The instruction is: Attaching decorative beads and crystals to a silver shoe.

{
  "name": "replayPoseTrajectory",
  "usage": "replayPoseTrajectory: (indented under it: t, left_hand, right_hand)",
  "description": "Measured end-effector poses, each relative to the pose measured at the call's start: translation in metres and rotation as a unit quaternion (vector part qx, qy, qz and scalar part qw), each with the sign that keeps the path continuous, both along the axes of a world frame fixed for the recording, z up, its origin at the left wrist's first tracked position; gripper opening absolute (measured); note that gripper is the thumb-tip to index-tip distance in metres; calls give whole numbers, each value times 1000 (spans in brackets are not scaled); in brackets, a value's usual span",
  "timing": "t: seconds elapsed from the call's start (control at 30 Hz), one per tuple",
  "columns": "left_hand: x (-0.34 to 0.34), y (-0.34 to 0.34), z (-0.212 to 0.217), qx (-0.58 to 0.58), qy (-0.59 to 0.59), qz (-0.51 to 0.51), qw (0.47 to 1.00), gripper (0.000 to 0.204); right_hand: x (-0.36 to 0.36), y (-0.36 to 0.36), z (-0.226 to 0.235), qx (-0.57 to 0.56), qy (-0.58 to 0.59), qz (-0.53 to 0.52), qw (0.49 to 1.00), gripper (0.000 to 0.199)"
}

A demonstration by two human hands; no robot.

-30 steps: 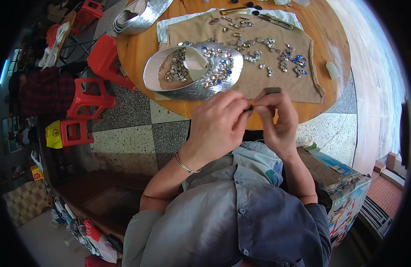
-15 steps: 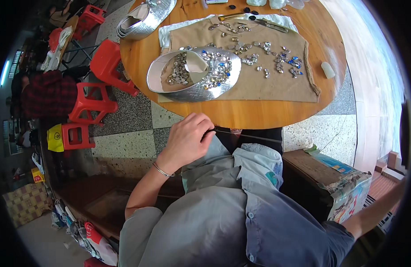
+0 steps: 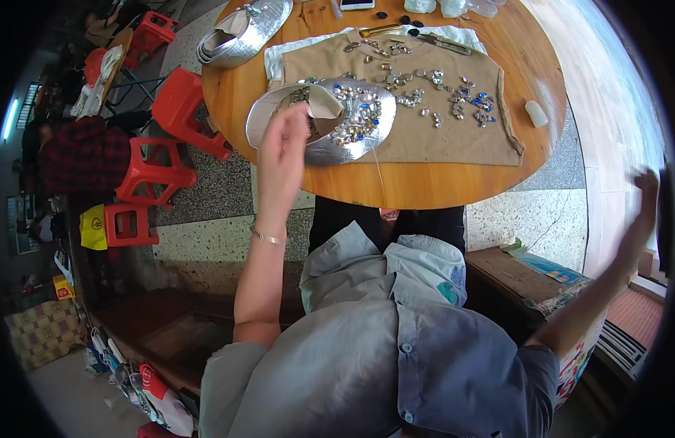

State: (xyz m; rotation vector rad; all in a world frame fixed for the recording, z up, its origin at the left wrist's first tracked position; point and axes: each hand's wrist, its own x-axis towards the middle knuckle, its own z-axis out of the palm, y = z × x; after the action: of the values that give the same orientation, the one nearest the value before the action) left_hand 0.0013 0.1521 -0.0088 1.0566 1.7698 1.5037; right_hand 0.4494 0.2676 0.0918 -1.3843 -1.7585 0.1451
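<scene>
My left hand (image 3: 286, 139), smeared by motion, reaches over the near side of a silver cap (image 3: 323, 152) on the table. Whether its fingers touch the rim or hold anything is unclear. The cap's brim is covered with clear, amber and blue rhinestones (image 3: 363, 113), and more stones show in its hollow crown, partly behind my hand. From the brim a thin thread (image 3: 381, 179) runs down over the table edge. Far out to the right my right hand (image 3: 647, 191) is raised, its fingers blurred; anything in them is too unclear to see.
A brown cloth (image 3: 462, 150) carries loose rhinestones, a brush (image 3: 380, 29) and tweezers (image 3: 447, 44). Another silver cap (image 3: 235, 51) stands back left, a whitish block (image 3: 536, 113) at right. Red stools (image 3: 178, 102) and a seated person are to the left; a worn box (image 3: 509, 277) is beside me.
My left hand has moved up from in front of the table to over the cap. My right hand has come into view at the far right, raised. The cap has shifted slightly.
</scene>
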Motion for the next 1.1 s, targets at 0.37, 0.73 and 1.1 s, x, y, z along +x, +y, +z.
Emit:
replayPoseTrajectory:
  t: [0.37, 0.73, 1.1]
  left_hand:
    - [-40, 51, -46, -154, 163, 3, 975, 45]
    - [-22, 14, -1, -79, -433, -103, 892, 32]
    - [56, -45, 41, 126, -401, -48, 906, 32]
  right_hand:
    - [-286, -31, -168, -416, 332, 448, 719, 13]
    - [-263, -31, -117, -497, 560, 409, 522, 7]
    - [-217, -62, -77, -315, 506, 401, 696, 10]
